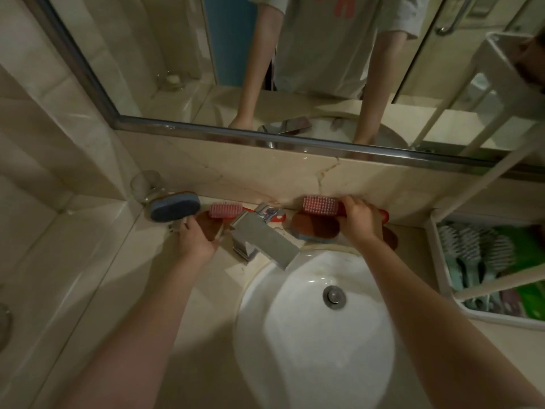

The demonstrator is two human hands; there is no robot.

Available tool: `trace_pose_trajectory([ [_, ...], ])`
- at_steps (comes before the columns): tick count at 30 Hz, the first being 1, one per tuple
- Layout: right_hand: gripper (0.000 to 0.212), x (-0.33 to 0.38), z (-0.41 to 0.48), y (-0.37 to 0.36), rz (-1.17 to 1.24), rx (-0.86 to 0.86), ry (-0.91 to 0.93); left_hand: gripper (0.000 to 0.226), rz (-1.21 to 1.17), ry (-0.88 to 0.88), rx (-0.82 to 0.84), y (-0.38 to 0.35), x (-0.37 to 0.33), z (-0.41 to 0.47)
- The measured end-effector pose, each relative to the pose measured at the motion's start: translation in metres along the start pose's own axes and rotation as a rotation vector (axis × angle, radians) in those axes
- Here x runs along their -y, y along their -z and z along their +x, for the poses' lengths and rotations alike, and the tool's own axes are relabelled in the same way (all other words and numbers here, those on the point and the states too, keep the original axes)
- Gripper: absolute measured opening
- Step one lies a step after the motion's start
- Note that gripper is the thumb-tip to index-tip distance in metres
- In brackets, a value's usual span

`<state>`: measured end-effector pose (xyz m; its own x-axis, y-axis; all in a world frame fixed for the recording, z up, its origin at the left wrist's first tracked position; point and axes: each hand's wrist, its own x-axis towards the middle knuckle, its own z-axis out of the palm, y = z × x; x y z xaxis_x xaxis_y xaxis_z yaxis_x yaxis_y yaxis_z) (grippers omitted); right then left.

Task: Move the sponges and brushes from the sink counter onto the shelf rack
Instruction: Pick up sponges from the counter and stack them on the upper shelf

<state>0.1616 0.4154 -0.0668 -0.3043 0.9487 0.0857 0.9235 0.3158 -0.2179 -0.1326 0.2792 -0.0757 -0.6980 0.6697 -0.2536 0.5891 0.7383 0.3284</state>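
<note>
My right hand [361, 222] is closed around the red handle of a pink-bristled brush [320, 205], lifted just above a brown-topped sponge [315, 228] behind the sink. My left hand [194, 239] rests on a brown sponge [211, 228] left of the faucet, fingers on its edge. A second pink brush [225, 209] lies beside that sponge. A blue oval sponge [174, 208] sits at the far left against the wall. The white shelf rack [442, 255] stands at the right.
A chrome faucet [262, 240] stands between my hands, over the white sink basin [309, 335]. A glass cup [146, 184] is in the left corner. The rack's tray holds several brushes [472, 249] and green packs [530, 299]. A mirror covers the wall above.
</note>
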Motion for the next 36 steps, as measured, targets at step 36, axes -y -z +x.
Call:
trace_pose_trajectory([
  [36,0.028,-0.011,-0.141,0.154,0.966,-0.192,-0.110,0.073,-0.859,-0.366,-0.031,0.052,-0.135,-0.189],
])
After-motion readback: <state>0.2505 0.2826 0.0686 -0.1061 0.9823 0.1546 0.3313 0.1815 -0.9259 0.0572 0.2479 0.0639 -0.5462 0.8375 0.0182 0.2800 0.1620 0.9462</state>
